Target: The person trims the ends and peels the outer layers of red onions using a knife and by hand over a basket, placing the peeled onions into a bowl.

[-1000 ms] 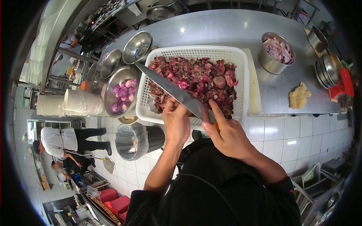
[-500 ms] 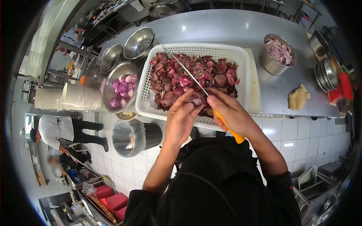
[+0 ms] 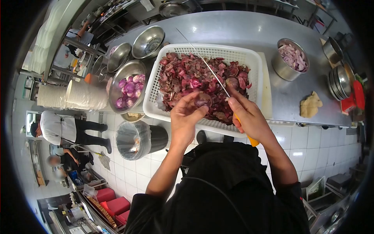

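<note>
My left hand [image 3: 186,117] is closed on a red onion [image 3: 202,100], pinched between thumb and fingers over the near part of a white basket [image 3: 255,78]. My right hand [image 3: 249,117] grips a long, thin-bladed knife [image 3: 210,69] by its orange handle, the blade slanting up and left across the basket. Red onion skins [image 3: 194,72] fill the basket, with some whole onions among them. Left of it, a steel bowl [image 3: 112,91] holds several peeled purple onions [image 3: 130,89].
A steel pot [image 3: 286,70] of cut onion stands right, near a crumpled cloth [image 3: 311,105]. Two steel bowls [image 3: 148,42] sit back left beside stacked white containers [image 3: 78,95]. Below the counter is a lined bin [image 3: 132,142]. A person [image 3: 58,126] stands at left with a mop.
The knife blade has drawn away from the onion, my right hand shifting slightly right. In my left hand the onion has turned, its pale cut end no longer facing up.
</note>
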A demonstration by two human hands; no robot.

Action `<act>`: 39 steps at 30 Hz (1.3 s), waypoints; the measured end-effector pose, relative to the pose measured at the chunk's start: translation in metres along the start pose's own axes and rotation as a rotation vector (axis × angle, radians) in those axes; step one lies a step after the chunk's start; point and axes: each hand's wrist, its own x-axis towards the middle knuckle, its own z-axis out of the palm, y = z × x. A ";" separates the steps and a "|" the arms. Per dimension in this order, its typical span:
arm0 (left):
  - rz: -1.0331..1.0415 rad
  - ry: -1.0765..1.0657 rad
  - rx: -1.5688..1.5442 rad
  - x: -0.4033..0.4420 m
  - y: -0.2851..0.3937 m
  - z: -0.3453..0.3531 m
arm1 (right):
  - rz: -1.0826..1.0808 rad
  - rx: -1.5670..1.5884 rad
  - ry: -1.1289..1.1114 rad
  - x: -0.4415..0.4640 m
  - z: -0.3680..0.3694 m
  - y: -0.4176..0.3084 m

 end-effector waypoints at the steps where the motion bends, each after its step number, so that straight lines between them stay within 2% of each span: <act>1: 0.004 -0.014 0.053 0.000 0.002 0.001 | 0.002 -0.028 0.025 -0.002 0.000 0.000; 3: 0.010 -0.043 0.157 0.000 0.005 0.002 | -0.058 -0.095 0.062 -0.007 0.002 0.002; 8: -0.073 -0.087 0.098 0.001 0.008 0.000 | -0.366 -0.293 0.071 -0.023 0.010 -0.003; 12: -0.097 -0.048 -0.002 -0.003 0.015 0.011 | -0.493 -0.303 0.035 -0.030 0.018 -0.006; 15: -0.010 -0.061 0.040 -0.005 0.013 0.010 | -0.580 -0.335 0.035 -0.030 0.022 -0.004; 19: -0.007 -0.058 0.140 -0.008 0.021 0.011 | -0.640 -0.358 0.054 -0.027 0.024 0.004; 24: 0.019 -0.064 0.235 -0.008 0.019 0.007 | -0.546 -0.330 0.009 -0.032 0.020 -0.005; 27: 0.133 -0.119 0.158 -0.007 0.018 0.007 | -0.463 -0.218 -0.017 -0.035 0.016 -0.002; 30: 0.170 -0.047 0.223 -0.006 0.014 0.012 | -0.260 0.100 -0.086 -0.036 0.009 -0.001; 31: 0.196 -0.083 0.251 -0.006 0.015 0.013 | -0.170 0.236 -0.115 -0.036 0.008 -0.003; 34: 0.269 -0.103 0.219 -0.004 0.006 0.014 | -0.079 0.327 -0.131 -0.036 0.006 -0.006; 39: 0.328 -0.155 0.297 -0.006 0.009 0.019 | -0.089 0.329 -0.179 -0.033 0.009 -0.002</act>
